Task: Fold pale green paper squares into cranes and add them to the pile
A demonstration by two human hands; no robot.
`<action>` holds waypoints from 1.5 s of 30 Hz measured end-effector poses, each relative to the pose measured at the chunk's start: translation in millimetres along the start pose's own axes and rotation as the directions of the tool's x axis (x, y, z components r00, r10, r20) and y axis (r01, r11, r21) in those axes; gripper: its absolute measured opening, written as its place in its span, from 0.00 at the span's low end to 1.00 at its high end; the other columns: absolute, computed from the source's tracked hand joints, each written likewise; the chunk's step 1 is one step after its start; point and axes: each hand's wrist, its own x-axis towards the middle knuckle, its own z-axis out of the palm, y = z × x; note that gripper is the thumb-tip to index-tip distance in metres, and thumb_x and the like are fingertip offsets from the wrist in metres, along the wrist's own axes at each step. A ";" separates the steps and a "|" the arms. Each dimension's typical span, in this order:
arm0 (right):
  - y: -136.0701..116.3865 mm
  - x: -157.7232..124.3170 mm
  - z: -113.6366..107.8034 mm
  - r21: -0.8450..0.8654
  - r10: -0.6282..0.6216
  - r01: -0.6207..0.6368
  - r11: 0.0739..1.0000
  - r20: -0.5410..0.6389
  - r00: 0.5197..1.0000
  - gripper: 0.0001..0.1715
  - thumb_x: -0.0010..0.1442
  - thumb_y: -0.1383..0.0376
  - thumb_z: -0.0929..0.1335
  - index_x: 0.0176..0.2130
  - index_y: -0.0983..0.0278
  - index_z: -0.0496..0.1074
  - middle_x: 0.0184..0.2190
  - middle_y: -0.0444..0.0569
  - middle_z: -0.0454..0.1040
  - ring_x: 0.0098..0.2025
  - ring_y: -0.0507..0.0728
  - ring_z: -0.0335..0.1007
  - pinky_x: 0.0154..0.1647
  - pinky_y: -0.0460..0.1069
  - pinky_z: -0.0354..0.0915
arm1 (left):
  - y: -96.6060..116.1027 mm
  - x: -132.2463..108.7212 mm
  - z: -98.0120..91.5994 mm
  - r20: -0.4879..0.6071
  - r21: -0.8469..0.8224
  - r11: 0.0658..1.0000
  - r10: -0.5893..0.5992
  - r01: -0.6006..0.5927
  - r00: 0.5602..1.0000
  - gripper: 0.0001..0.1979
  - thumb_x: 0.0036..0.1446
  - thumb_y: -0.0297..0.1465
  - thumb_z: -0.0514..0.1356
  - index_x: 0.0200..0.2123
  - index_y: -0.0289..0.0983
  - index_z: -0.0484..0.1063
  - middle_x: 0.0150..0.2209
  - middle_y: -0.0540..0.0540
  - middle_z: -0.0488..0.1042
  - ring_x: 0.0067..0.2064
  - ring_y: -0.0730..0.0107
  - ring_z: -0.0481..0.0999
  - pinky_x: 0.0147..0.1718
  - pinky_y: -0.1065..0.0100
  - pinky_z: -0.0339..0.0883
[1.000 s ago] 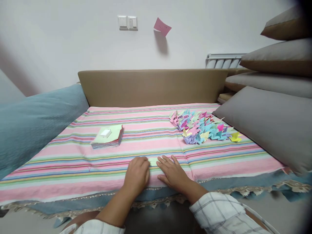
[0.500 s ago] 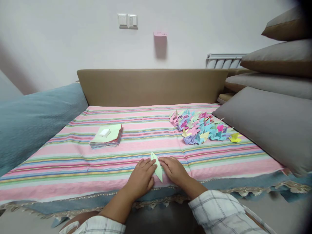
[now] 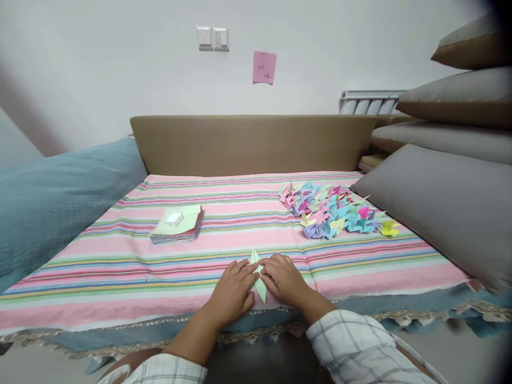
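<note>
A pale green folded paper piece, long and pointed at both ends, lies on the striped cloth near its front edge. My left hand presses on its left side with the fingertips bent onto the paper. My right hand holds its right side, fingers curled against the fold. Both hands meet over the middle of the piece, hiding part of it.
A stack of coloured paper sheets with a small white object on top lies at the left. A heap of several folded paper cranes lies at the right, beside grey cushions. A blue blanket borders the left. A pink note hangs on the wall.
The paper went from lying flat under both hands to a long pointed shape pinched between them. My hands closed in on its middle. The wall note swung and now hangs flat.
</note>
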 end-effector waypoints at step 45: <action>13.1 -2.2 -8.8 0.209 -0.012 0.002 0.978 0.049 0.999 0.13 0.63 0.64 0.60 0.41 0.60 0.71 0.45 0.47 0.74 0.45 0.56 0.64 0.46 0.52 0.57 | -4.0 12.8 3.4 -0.205 -0.058 0.998 -0.038 0.027 0.978 0.11 0.55 0.32 0.56 0.41 0.41 0.74 0.43 0.45 0.76 0.45 0.61 0.71 0.47 0.54 0.58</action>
